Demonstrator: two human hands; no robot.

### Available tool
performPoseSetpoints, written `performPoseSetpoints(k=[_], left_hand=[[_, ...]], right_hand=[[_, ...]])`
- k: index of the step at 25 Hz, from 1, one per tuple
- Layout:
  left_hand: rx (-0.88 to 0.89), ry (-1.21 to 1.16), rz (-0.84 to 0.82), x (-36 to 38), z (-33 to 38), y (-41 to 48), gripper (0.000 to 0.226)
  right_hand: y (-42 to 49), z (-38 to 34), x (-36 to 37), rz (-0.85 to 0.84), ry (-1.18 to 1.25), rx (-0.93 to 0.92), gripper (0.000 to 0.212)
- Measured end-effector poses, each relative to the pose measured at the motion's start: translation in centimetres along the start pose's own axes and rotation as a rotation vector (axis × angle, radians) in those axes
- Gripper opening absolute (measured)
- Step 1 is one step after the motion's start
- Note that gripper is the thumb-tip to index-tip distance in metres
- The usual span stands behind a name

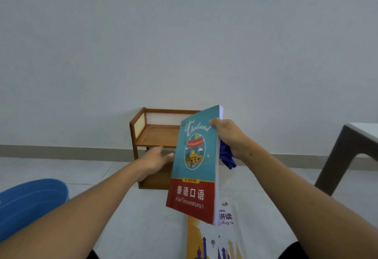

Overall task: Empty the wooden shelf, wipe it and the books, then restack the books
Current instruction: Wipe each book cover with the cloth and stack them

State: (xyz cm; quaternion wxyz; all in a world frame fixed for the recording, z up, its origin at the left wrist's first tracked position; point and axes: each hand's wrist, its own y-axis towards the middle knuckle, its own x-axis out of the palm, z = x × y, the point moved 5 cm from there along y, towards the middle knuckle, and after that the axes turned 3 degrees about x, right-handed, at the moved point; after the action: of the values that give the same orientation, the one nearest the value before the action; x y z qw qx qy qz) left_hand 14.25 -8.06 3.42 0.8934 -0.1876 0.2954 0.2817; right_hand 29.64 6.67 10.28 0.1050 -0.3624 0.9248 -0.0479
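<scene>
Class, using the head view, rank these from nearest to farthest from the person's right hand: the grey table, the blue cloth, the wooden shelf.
1. The blue cloth, gripped in the right hand, below the palm.
2. The wooden shelf, behind and to its left, against the wall.
3. The grey table, at the far right.

Glossy paper book (194, 162), smooth wooden shelf (157, 136), blue cloth (227, 157)
</scene>
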Motion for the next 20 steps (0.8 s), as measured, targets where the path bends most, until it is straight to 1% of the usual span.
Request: performPoseSetpoints(k=[1,2,4,6,8,12,15,17,20], left_hand=[[-0.086,-0.061,0.027,-0.1,-1.2,0.4,0.059],[-0.161,-0.150,-0.011,0.2,-2.1,0.6,0.055],[-0.250,-0.275,-0.178,1.6,-2.8,0.1,0.044],[-0.231,-0.288,-0.301,3.1,-2.7,-0.3,0.034],[-0.207,-0.250,-0.346,4.3,-2.3,-0.4,0.028],[-0.249,-0.155,-0.348,7.5,-2.7,0.7,0.026],[-0.281,-0.163,-0.288,11.2,-4.5,2.0,0.028],[-0.319,-0.192,-0.233,14.4,-6.9,2.8,0.031],[-0.379,-0.234,-0.195,18.5,-10.6,3.1,0.033]], right_hand=[[-0.3,0.1,-0.3,-0.027,0.047,0.018,0.030],[-0.5,0.2,-0.5,-0.057,0.079,0.036,0.030],[-0.7,0.9,-0.9,-0.104,0.088,0.066,0.031],[-0.5,1.8,-1.7,-0.112,0.083,0.091,0.033],[0.3,2.9,-2.8,-0.054,0.002,0.102,0.033],[3.5,7.3,-4.7,0.081,-0.314,0.100,0.031],[5.7,12.1,-5.7,0.120,-0.425,0.159,0.030],[7.0,15.7,-6.2,0.144,-0.484,0.215,0.030],[8.2,21.1,-6.4,0.186,-0.585,0.315,0.027]])
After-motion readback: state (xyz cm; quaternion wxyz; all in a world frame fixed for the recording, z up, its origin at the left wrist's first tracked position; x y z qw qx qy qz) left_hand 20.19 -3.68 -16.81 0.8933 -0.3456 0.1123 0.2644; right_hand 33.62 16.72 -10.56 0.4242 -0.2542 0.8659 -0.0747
